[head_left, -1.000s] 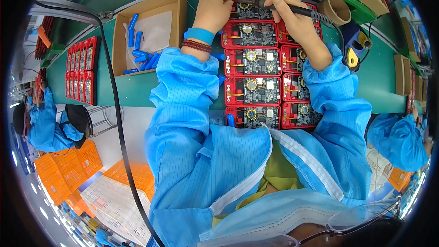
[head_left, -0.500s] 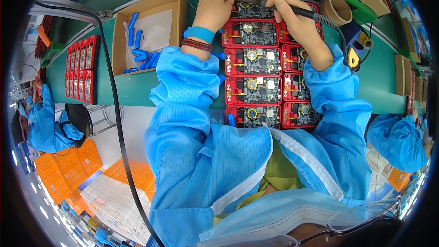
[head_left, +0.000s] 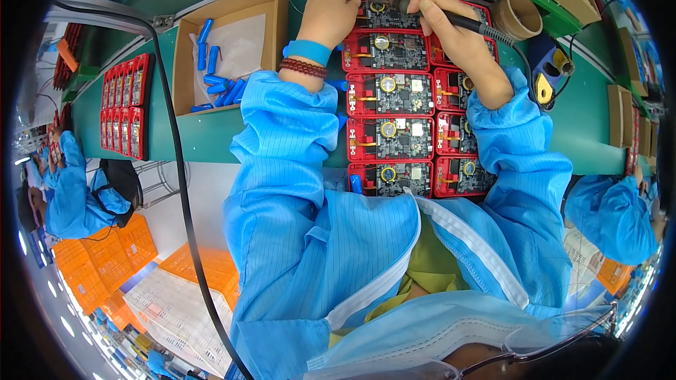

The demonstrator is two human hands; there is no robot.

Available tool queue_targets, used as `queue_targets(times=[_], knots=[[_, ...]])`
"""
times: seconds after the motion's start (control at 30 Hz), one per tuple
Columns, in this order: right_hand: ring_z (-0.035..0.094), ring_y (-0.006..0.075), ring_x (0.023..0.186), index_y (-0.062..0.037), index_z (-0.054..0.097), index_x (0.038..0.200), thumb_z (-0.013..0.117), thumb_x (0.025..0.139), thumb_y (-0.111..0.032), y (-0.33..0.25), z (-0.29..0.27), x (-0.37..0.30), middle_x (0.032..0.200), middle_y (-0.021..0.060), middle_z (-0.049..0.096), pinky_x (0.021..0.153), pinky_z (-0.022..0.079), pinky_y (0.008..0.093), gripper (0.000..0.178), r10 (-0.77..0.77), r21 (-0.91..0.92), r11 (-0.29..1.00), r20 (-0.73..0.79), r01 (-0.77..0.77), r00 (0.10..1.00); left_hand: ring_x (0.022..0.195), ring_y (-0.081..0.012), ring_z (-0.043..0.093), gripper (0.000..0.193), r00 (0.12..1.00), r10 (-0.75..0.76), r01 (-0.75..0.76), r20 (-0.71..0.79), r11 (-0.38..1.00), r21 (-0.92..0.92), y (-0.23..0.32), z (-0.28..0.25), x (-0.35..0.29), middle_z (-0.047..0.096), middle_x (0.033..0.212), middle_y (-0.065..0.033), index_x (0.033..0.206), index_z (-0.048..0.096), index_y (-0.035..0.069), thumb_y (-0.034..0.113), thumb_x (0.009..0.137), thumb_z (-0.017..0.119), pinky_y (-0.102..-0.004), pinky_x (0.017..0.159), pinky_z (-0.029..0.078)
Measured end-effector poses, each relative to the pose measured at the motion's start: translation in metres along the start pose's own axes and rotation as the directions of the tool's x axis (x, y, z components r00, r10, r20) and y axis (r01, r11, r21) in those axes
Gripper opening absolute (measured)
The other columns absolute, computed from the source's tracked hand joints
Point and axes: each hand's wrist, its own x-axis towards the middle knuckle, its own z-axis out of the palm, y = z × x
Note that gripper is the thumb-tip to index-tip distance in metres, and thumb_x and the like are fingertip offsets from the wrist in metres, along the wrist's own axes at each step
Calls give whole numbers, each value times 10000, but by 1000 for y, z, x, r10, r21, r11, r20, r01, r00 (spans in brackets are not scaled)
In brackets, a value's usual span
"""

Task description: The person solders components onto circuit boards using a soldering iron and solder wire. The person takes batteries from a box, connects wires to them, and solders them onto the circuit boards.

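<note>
My right hand [head_left: 451,32] grips a black soldering iron [head_left: 461,22] like a pen, its front end pointing left over the farthest circuit board [head_left: 380,15]. My left hand [head_left: 329,14] is closed at that board's left edge; what its fingers pinch is hidden. Beneath my hands, red trays [head_left: 350,95] stand in two columns, holding circuit boards with round yellow-rimmed parts. Several blue cylindrical cells [head_left: 338,86] lie beside the left column, partly behind my left arm. One more blue cell [head_left: 355,184] sits in the nearest left tray.
Left of my arm stands a cardboard box [head_left: 278,21] with blue cells inside. Farther left are stacked red trays [head_left: 127,109]. A blue and yellow iron stand [head_left: 549,74] and a brown round tub [head_left: 517,15] are at the right. A black cable [head_left: 176,134] hangs across the left side.
My right hand and the soldering iron have shifted very slightly over the far board. My left hand stays in place. At the far left, a co-worker's arms have moved.
</note>
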Motion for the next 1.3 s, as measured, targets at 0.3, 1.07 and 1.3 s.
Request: queue_targets(times=[0.3, 1.07, 1.3], knots=[[474, 101, 595, -33, 631, 929, 487, 959, -319, 0, -2, -1, 697, 33, 532, 556, 407, 266, 322, 5, 18, 1000, -16, -4, 1000, 814, -372, 585, 112, 1000, 4, -4, 2, 1000, -10, 0, 0, 1, 617, 822, -190, 804, 663, 70, 164, 799, 602, -453, 742, 468], [489, 108, 591, -49, 634, 924, 487, 956, -332, 3, 0, 0, 741, 35, 579, 559, 426, 276, 321, 30, 9, 1000, -5, -30, 1000, 816, -361, 595, 125, 1000, -28, 28, 10, 1000, 8, -2, 2, 2, 621, 852, -181, 820, 673, 75, 181, 811, 605, -438, 735, 479], [478, 98, 585, -43, 633, 935, 489, 956, -345, 3, -1, -1, 682, 23, 531, 543, 409, 265, 335, 4, 31, 999, -15, -3, 1000, 823, -364, 594, 127, 999, -28, 27, 15, 999, 36, 0, 1, 2, 621, 861, -182, 818, 673, 78, 182, 812, 600, -441, 744, 478]])
